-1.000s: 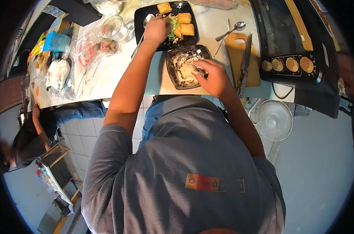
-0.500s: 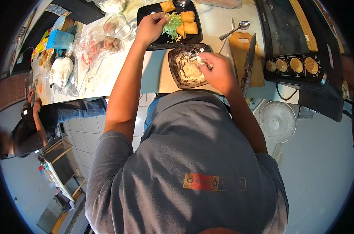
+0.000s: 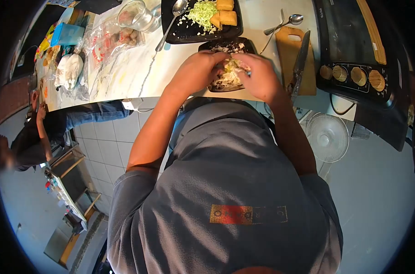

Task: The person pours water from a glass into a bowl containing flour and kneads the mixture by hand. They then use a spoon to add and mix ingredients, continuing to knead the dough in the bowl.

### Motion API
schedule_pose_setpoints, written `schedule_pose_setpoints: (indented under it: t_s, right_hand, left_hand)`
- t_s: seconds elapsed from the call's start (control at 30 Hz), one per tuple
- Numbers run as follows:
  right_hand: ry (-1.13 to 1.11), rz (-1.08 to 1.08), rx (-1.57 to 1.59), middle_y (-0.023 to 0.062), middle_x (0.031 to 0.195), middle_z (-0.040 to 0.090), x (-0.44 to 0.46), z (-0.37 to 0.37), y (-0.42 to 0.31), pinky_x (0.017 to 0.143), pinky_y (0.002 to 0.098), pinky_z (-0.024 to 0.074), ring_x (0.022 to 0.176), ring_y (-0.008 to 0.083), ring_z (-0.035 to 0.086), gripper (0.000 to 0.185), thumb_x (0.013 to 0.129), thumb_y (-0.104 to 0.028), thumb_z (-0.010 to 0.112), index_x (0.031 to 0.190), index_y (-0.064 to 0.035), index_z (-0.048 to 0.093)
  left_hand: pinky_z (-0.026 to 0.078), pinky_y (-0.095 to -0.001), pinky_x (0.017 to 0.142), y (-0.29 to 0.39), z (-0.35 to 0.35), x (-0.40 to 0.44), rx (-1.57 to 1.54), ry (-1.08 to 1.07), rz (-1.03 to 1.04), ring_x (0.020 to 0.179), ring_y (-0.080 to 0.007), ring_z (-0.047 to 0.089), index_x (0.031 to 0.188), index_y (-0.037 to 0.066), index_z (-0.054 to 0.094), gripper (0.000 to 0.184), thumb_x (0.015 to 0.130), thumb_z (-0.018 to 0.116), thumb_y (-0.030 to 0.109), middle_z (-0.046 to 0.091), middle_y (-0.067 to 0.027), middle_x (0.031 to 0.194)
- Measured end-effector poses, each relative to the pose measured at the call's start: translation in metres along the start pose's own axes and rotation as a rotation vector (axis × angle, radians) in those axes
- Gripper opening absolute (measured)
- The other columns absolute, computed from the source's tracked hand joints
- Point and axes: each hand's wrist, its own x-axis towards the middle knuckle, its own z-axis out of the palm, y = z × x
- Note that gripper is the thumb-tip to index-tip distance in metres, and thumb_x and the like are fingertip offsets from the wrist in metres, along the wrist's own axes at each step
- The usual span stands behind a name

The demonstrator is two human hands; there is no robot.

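Observation:
Both hands meet over a small dark square bowl (image 3: 247, 44) that holds a pale, sticky batter-like mixture (image 3: 226, 83). My left hand (image 3: 199, 72) comes in from the left with its fingers curled, and my right hand (image 3: 261, 78) faces it with thumb and fingers bent inward. Between the fingertips is some pale, yellowish-green stuff; its kind is unclear, and the fingers partly cover it. Just beyond the bowl lies a black plate (image 3: 182, 33) bearing shredded pale green vegetable (image 3: 203, 13), golden fried tofu pieces (image 3: 227, 18) and a spoon (image 3: 172, 22).
To the right, a knife (image 3: 300, 59) rests on a wooden cutting board (image 3: 285, 50), with a spoon and fork (image 3: 284, 25) behind. A black oven (image 3: 353, 75) stands farther right. At left are a glass pitcher (image 3: 136, 16), plastic bags (image 3: 109, 43) and another person (image 3: 31, 141).
My left hand has left the vegetable on the plate and come toward me to the bowl, joining my right hand. The view has shifted, so the plate sits higher in the picture.

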Motion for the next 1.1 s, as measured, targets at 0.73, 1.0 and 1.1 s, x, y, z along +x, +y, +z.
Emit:
schedule_pose_setpoints:
  t_s: [0.73,1.0,1.1]
  right_hand:
    - [0.068,-0.136,-0.22,0.0213,0.11,0.064,0.015,0.014,-0.008,0.086,0.0416,0.05,0.098,0.0399,0.062,0.042,0.079,-0.009,0.068,0.12,-0.0013,0.062]
    - [0.048,-0.088,-0.365,0.0216,0.113,0.065,0.01,0.044,0.004,0.089,0.0408,0.0504,0.102,0.0386,0.063,0.046,0.079,-0.009,0.069,0.123,-0.0027,0.061]
    - [-0.067,-0.036,-0.324,0.0216,0.11,0.066,0.012,0.055,0.004,0.091,0.0408,0.0497,0.102,0.0364,0.063,0.042,0.08,-0.011,0.068,0.121,-0.0046,0.064]
  left_hand:
    - [0.037,-0.0413,0.096,-0.02,0.011,-0.034,0.108,0.292,0.008,0.107,-0.0257,0.052,0.106,0.01,0.072,0.023,0.083,0.07,0.012,0.058,-0.0078,0.109]
    - [0.049,-0.0355,0.081,-0.036,0.024,-0.034,-0.182,0.414,-0.085,0.095,-0.0282,0.059,0.106,0.005,0.07,0.023,0.083,0.069,0.008,0.056,-0.0115,0.107]
    - [0.05,-0.0352,0.084,-0.039,0.027,-0.035,-0.225,0.402,-0.133,0.099,-0.0305,0.059,0.104,0.003,0.067,0.02,0.084,0.065,0.006,0.055,-0.0132,0.108]
